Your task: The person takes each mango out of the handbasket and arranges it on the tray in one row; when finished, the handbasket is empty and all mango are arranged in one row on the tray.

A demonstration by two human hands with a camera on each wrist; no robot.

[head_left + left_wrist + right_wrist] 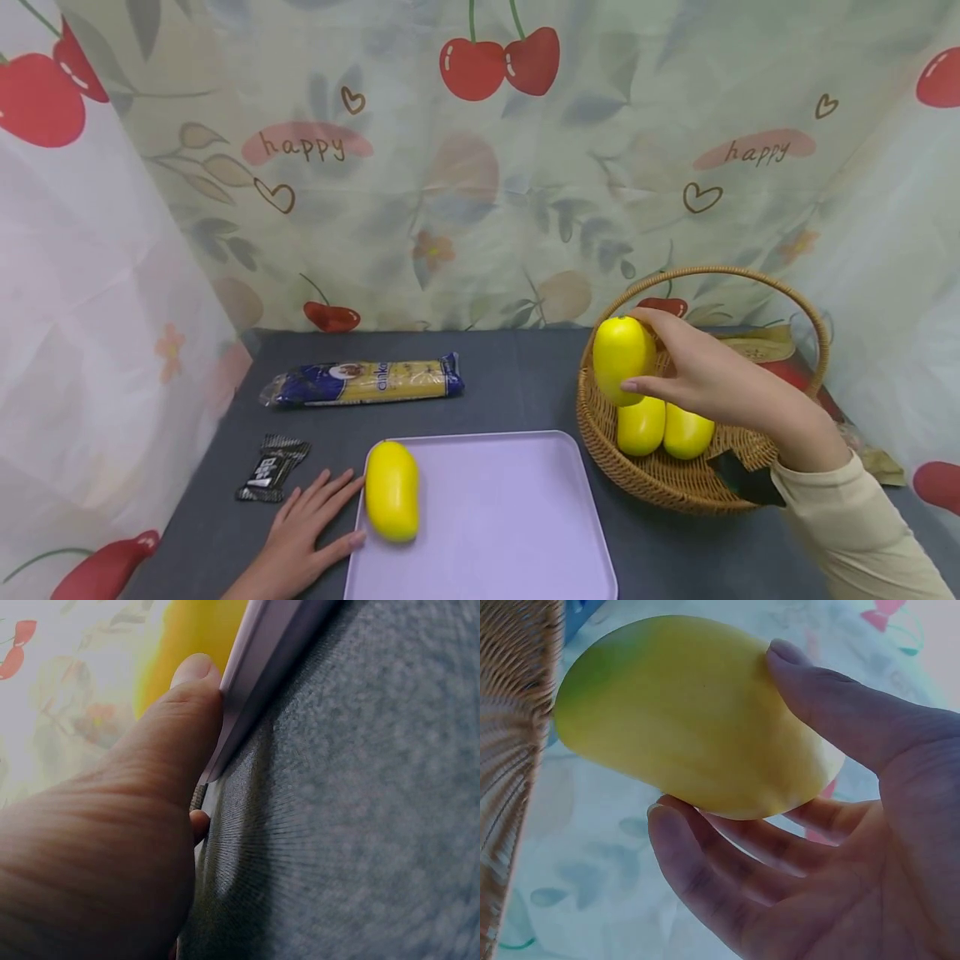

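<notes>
My right hand [693, 367] grips a yellow mango [622, 358] between thumb and fingers, holding it above the left part of the wicker basket [645, 483]. In the right wrist view the held mango [697, 720] shows a greenish patch at one end. Two more mangoes, one [641, 427] beside another [688, 433], lie in the basket. A further mango [392, 492] rests at the left side of the lilac tray [495, 517]. Flat on the table, my left hand [303, 533] has its fingers spread, and its thumb [172, 727] touches the tray's left edge.
A blue and yellow pasta packet [367, 380] lies behind the tray. Left of the tray is a small black wrapped packet [273, 468]. The basket's tall handle [720, 271] arches over it. A brown and red package [772, 346] lies partly hidden behind the basket.
</notes>
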